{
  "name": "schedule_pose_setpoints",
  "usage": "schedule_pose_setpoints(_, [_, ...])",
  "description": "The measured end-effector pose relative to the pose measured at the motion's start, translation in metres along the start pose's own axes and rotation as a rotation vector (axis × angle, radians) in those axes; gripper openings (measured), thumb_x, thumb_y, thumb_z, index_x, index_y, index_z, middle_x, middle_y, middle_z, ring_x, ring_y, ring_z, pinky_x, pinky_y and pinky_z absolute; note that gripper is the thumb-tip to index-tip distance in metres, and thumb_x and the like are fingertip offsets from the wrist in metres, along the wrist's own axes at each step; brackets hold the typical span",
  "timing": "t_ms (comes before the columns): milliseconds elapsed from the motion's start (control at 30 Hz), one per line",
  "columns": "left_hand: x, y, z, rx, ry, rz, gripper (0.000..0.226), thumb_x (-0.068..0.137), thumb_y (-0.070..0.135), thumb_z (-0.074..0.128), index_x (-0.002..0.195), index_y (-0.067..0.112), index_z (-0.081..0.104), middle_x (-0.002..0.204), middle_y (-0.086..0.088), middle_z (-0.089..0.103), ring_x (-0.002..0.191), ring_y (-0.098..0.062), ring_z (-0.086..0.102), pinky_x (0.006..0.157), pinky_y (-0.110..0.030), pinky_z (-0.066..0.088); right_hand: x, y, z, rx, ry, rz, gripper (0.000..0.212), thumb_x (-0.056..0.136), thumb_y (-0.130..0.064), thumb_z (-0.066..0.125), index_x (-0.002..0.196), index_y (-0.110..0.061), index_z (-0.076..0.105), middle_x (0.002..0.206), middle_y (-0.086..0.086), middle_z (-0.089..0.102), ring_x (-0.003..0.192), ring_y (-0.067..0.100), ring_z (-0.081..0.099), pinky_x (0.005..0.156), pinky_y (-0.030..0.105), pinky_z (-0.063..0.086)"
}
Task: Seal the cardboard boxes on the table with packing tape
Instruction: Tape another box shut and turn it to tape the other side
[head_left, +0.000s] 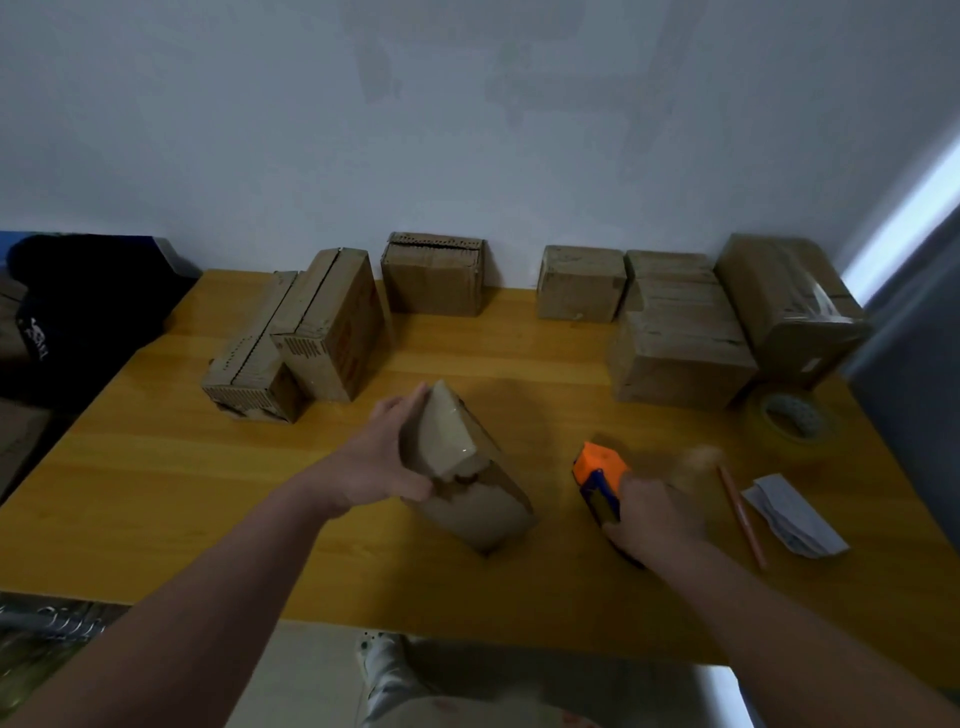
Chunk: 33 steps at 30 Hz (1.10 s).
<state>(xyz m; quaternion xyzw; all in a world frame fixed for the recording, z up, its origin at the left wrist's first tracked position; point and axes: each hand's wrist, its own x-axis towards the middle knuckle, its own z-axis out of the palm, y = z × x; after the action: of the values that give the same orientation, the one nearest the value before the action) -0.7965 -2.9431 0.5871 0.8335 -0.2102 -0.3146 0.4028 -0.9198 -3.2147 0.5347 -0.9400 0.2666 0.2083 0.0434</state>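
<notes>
A small cardboard box (470, 478) stands tilted on one edge in the middle of the yellow wooden table (156, 467); shiny tape covers its upper face. My left hand (382, 457) grips its left side, thumb at the front and fingers behind. To the right, my right hand (657, 514) holds an orange and blue tape dispenser (600, 478) low over the table. A roll of clear packing tape (792, 418) lies flat at the right.
Several more cardboard boxes line the back: two at the left (311, 332), one in the middle (434, 275), three at the right (680, 348). A pencil (743, 514) and folded paper (792, 519) lie near the right edge. A dark bag (88, 306) sits off the table's left.
</notes>
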Motion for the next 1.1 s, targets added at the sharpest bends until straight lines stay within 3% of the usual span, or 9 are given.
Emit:
schedule_pose_setpoints(133, [-0.004,-0.017,-0.026,-0.151,-0.12,-0.034,0.124,0.045,0.036,0.075,0.151,0.041,0.009,0.151,0.02,0.009,0.138,-0.015,0.019,0.104,-0.043,0.035,0.002,0.006,0.006,0.07,-0.021,0.055,0.042,0.091,-0.018,0.059,0.13,-0.014,0.043,0.107,0.002,0.06,0.092,0.021,0.06,0.065,0.031,0.047])
schedule_pose_setpoints(267, [-0.004,-0.027,-0.047,-0.111,-0.203,-0.08,0.11,0.066,0.01,0.076,0.146,0.053,0.013,0.158,0.015,0.004,0.146,-0.018,0.009,0.106,-0.046,0.031,0.008,0.004,0.001,0.315,0.079,0.064,0.019,0.093,-0.017,0.052,0.111,-0.022,0.047,0.104,0.006,0.062,0.094,0.028,0.061,0.071,0.035,0.049])
schedule_pose_setpoints(367, [0.007,-0.038,-0.047,0.011,-0.064,-0.087,0.099,0.076,-0.014,0.064,0.147,0.042,0.023,0.155,0.003,0.021,0.142,-0.024,0.022,0.1,-0.039,0.032,0.008,-0.01,-0.011,0.672,0.138,0.025,0.012,0.097,-0.017,0.048,0.102,-0.028,0.044,0.102,0.003,0.06,0.092,0.028,0.06,0.074,0.038,0.05])
schedule_pose_setpoints(500, [0.023,-0.05,-0.026,0.207,0.271,-0.084,0.065,0.089,0.0,0.062,0.144,0.028,0.04,0.15,-0.004,0.039,0.134,-0.027,0.038,0.106,-0.039,0.035,-0.001,-0.033,-0.024,1.02,0.077,-0.072,0.019,0.101,-0.013,0.041,0.112,-0.028,0.045,0.106,0.001,0.054,0.083,0.017,0.058,0.066,0.033,0.048])
schedule_pose_setpoints(600, [0.03,-0.045,0.001,0.056,0.286,-0.074,0.058,0.096,0.01,0.055,0.148,0.024,0.034,0.153,-0.005,0.033,0.131,-0.027,0.043,0.105,-0.041,0.041,-0.006,-0.041,-0.027,1.182,0.046,-0.078,0.018,0.102,-0.015,0.04,0.111,-0.03,0.046,0.104,0.002,0.057,0.084,0.019,0.061,0.07,0.036,0.051])
schedule_pose_setpoints(700, [0.027,-0.04,0.027,0.18,0.223,0.017,0.074,0.09,0.025,0.066,0.151,0.021,0.025,0.158,-0.005,0.016,0.143,-0.024,0.022,0.113,-0.035,0.027,-0.01,-0.038,-0.027,1.233,0.043,-0.088,0.016,0.1,-0.024,0.051,0.115,-0.029,0.047,0.107,-0.001,0.056,0.082,0.008,0.057,0.065,0.029,0.048])
schedule_pose_setpoints(833, [0.025,-0.044,0.06,0.466,0.035,-0.029,0.105,0.073,0.046,0.078,0.153,0.03,0.011,0.159,-0.001,-0.015,0.146,-0.028,-0.008,0.119,-0.044,0.017,-0.013,-0.023,-0.029,1.256,0.016,-0.168,0.054,0.077,-0.031,0.08,0.117,-0.032,0.045,0.108,-0.01,0.057,0.088,0.009,0.062,0.064,0.025,0.05])
schedule_pose_setpoints(933, [0.027,-0.045,0.066,0.639,0.041,0.045,0.09,0.082,0.036,0.072,0.152,0.032,0.017,0.16,-0.002,-0.01,0.146,-0.032,-0.011,0.119,-0.047,0.013,-0.013,-0.012,-0.03,1.224,0.016,-0.22,0.066,0.07,-0.02,0.086,0.12,-0.031,0.044,0.11,-0.009,0.056,0.087,0.007,0.063,0.062,0.022,0.051])
schedule_pose_setpoints(1100, [0.032,-0.038,0.061,0.689,0.027,0.198,0.059,0.097,0.013,0.052,0.149,0.031,0.031,0.161,0.002,0.006,0.148,-0.025,0.001,0.118,-0.031,0.009,-0.012,0.002,-0.035,1.11,0.014,-0.294,0.068,0.071,-0.01,0.081,0.122,-0.033,0.043,0.114,-0.008,0.052,0.096,0.013,0.057,0.063,0.024,0.049])
